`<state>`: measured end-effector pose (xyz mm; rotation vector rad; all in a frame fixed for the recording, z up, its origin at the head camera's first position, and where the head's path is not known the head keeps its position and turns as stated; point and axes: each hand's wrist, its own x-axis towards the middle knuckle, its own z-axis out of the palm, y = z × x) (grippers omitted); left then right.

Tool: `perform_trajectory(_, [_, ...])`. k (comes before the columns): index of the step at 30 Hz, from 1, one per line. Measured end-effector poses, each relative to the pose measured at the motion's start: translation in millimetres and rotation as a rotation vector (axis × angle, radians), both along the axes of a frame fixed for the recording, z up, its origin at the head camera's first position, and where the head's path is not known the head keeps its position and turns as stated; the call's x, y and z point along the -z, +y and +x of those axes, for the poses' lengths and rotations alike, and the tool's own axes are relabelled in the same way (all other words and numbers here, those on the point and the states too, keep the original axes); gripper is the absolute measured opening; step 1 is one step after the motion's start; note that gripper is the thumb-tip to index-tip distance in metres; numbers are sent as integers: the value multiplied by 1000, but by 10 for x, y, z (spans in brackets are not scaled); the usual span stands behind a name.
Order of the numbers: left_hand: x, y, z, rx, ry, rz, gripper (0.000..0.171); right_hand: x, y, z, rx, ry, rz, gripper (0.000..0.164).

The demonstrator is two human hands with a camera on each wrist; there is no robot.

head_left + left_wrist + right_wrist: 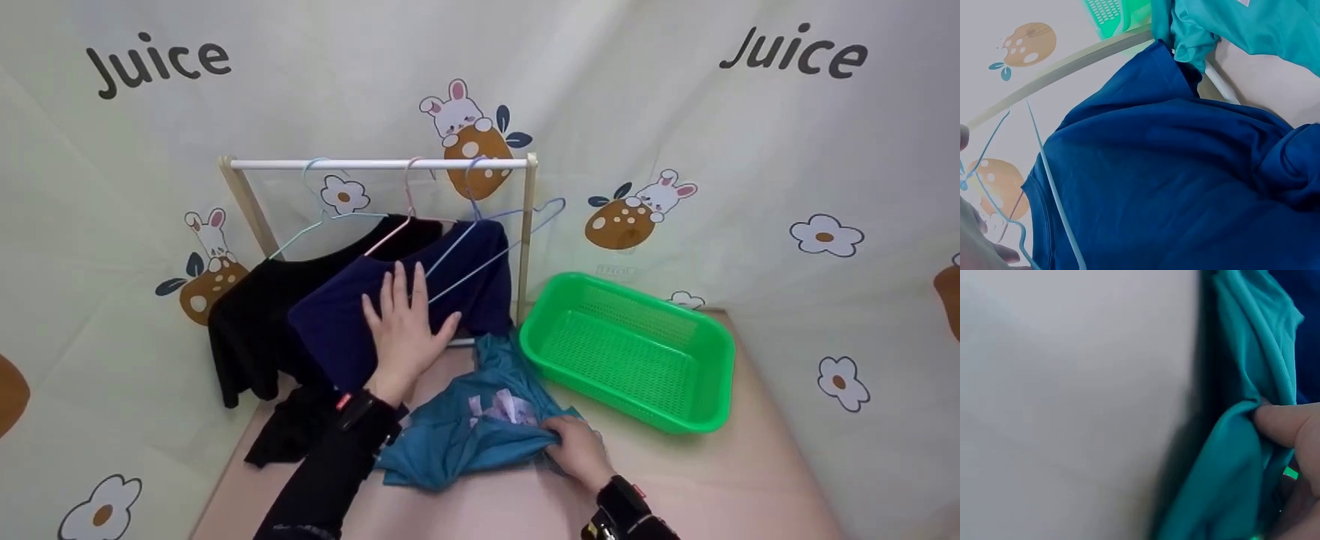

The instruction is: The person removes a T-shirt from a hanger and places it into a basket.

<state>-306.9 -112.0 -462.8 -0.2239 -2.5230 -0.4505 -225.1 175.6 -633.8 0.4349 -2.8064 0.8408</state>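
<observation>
My left hand (405, 326) lies over the front of a navy top (330, 330), fingers spread and straight. The navy top hangs from a pink hanger (409, 187). Beside the hand is a bare blue hanger (491, 259) on the same rod; its lower bar crosses the navy cloth in the left wrist view. Low on the right, my right hand (579, 450) pinches the edge of a crumpled teal shirt (450, 442) with a pale print. Its thumb (1283, 424) presses into a fold of the teal cloth. The shirt lies bunched on the table.
A small rack with a white rod (277, 164) and wooden posts (251, 210) stands at the back. A black top (255, 315) hangs on a mint hanger (296, 238) to the left. An openwork green basket (626, 412) sits right of the rack, on the pinkish table (690, 480).
</observation>
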Motion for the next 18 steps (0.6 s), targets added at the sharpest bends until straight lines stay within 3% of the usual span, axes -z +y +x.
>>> perform_trajectory(4, [0, -73, 37, -3, 34, 25, 91, -141, 10, -57, -20, -62, -274, 22])
perform_trajectory(12, [-1, -213, 134, -2, 73, 63, 89, -529, -28, -84, 50, -351, -915, 25])
perform_trajectory(18, [-12, -280, 206, 2, 72, 93, 89, -842, -29, -133, -17, -388, -1271, 19])
